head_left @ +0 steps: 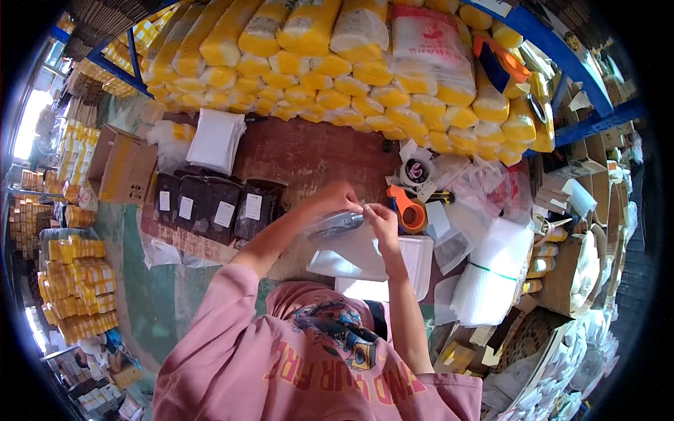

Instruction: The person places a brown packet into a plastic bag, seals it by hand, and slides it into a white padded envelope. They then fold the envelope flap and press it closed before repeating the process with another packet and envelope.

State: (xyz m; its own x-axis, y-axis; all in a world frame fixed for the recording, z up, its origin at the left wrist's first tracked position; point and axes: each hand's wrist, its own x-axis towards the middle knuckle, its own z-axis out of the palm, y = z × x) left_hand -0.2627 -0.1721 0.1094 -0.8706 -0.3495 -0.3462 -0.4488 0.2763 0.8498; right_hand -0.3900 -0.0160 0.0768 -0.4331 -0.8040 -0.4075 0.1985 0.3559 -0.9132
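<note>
In the head view my left hand [337, 197] and my right hand [382, 220] meet over the table, fingertips almost touching. Both are closed in a pinch at the upper right edge of a clear plastic bag [338, 225] with something dark inside. The exact kind of the dark content is hard to make out. Beneath the bag lies a white sheet or flat packet [349, 260]. Just right of my right hand stands an orange tape dispenser [411, 215].
Dark packets with white labels [187, 205] lie at left, below a white paper stack [216, 140]. Yellow-wrapped bundles [337, 67] fill the back. A strapped stack of clear bags [491, 270] lies at right. Blue shelf bars [590, 126] frame the top corners.
</note>
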